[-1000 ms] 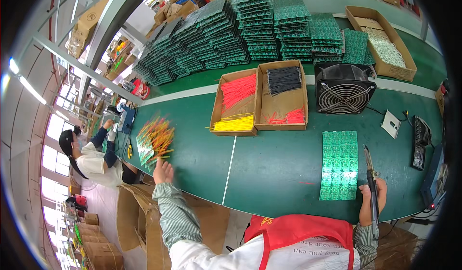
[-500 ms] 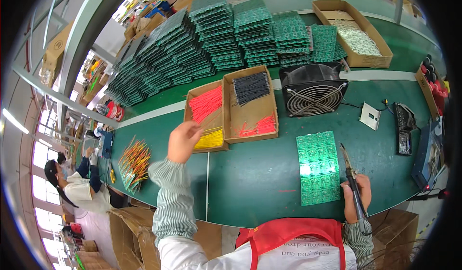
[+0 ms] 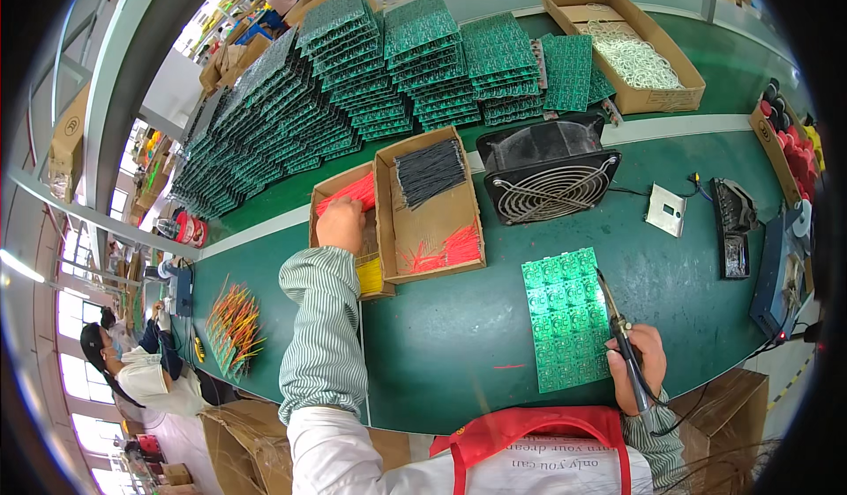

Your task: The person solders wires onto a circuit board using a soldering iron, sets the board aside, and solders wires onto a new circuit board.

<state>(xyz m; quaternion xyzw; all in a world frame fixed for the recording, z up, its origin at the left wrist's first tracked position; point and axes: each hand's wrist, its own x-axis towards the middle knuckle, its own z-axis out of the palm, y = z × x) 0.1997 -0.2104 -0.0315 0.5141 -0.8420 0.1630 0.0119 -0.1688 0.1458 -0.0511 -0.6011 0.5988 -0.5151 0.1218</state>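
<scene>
My left hand (image 3: 341, 225) reaches into the left cardboard box (image 3: 318, 220). Its fingers are bent down and drawn together at the red wires (image 3: 351, 191), their tips hidden behind the hand, so what they hold cannot be made out. Yellow wires (image 3: 370, 274) lie at the near end of that box. My right hand (image 3: 639, 364) is closed around a soldering iron (image 3: 625, 347), its tip pointing away from me over the right edge of a green circuit board panel (image 3: 563, 323). The panel lies flat on the green table.
Beside the left box, another cardboard box (image 3: 427, 234) holds black and red wires. A black fan (image 3: 551, 173) stands right of it. Stacked circuit boards (image 3: 353, 71) line the back. Wired boards (image 3: 234, 332) lie left. A blue soldering station (image 3: 781, 279) stands right; a co-worker (image 3: 146, 363) sits far left.
My left hand has moved forward from above the left box's near end to its red wires. The soldering iron's tip has come closer to the panel. The whole view has shifted slightly.
</scene>
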